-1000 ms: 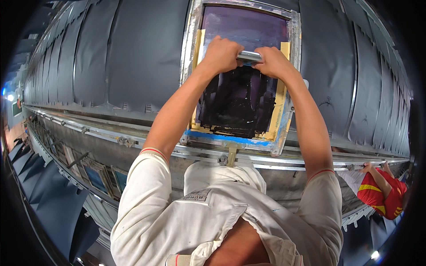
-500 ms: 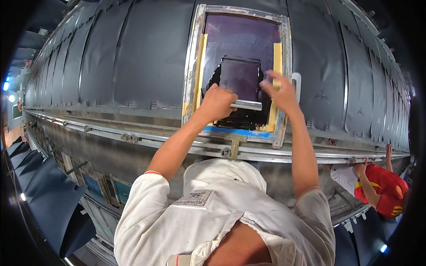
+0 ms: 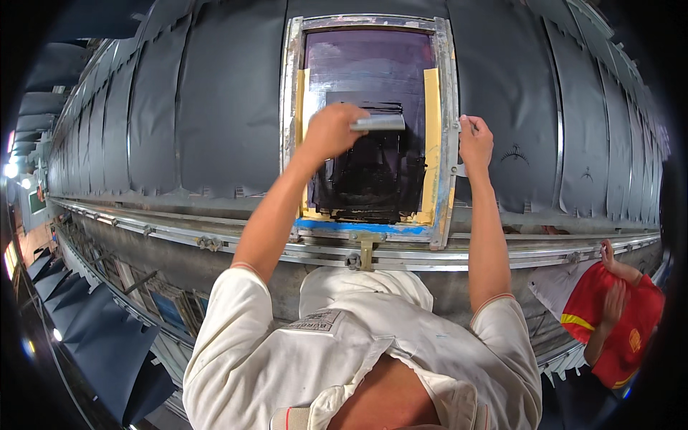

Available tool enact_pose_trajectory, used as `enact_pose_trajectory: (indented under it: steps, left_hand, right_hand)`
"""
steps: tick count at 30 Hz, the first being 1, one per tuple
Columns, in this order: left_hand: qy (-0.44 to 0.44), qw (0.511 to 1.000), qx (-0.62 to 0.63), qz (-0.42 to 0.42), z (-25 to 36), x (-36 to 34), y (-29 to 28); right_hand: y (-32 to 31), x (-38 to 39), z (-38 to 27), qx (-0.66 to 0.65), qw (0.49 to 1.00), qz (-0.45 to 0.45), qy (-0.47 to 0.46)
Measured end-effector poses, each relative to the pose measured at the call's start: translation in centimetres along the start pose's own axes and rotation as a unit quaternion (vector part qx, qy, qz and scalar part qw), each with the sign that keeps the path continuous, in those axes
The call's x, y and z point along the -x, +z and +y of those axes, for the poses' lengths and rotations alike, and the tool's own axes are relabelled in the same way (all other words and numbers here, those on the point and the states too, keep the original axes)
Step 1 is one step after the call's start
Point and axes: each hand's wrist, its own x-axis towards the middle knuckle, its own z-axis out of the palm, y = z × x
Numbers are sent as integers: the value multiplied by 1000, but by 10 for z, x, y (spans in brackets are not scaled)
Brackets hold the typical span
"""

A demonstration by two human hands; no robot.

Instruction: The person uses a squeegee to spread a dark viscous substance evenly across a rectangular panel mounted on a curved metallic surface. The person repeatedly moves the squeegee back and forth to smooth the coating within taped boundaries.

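Observation:
My left hand (image 3: 332, 134) is closed around the end of a silver squeegee (image 3: 385, 123), which lies crosswise over the upper part of the black ink (image 3: 367, 175). Beneath it is a screen-printing frame (image 3: 289, 107) with a dark purple mesh (image 3: 373, 61). Yellow tape (image 3: 431, 107) lines the mesh's sides, and blue tape (image 3: 337, 226) runs along the near edge. At the frame's right side my right hand (image 3: 476, 142) is closed on a pale handle (image 3: 461, 170), mostly hidden by the fingers. The squeegee's working edge cannot be made out.
Dark grey sheets (image 3: 226, 100) line the long bench on both sides of the frame; small printed marks show on sheets at right. A metal rail (image 3: 416, 263) with clamps runs along the near edge. At far right stands a co-worker in red (image 3: 631, 322).
My left hand and the squeegee have moved away from me up the mesh. My right hand has left the mesh and closed on the handle at right. The co-worker's arms have shifted.

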Motion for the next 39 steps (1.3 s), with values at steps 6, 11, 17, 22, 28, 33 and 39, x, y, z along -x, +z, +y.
enact_pose_trajectory:
  steps: [6, 11, 17, 22, 28, 33, 39]
  left_hand:
    - [92, 986, -103, 94, 49, 118, 76]
    - [72, 991, -64, 97, 16, 183, 40]
    - [30, 996, -38, 70, -63, 212, -30]
    - [25, 995, -71, 65, -76, 193, 0]
    - [44, 997, -67, 10, -36, 134, 25]
    - [-43, 991, -1, -123, 8, 132, -20]
    - [-29, 994, -67, -87, -73, -45, -4]
  right_hand:
    - [-9, -28, 12, -106, 994, -21, 7]
    - [32, 30, 3, -108, 994, -13, -17]
    - [122, 80, -12, -101, 991, -10, -89]
    - [145, 62, 21, -122, 987, -12, -107]
    - [77, 19, 39, -73, 995, 9, -62]
    - [32, 56, 9, 28, 998, 0, -53]
    - [73, -29, -89, 37, 920, -231, -314]
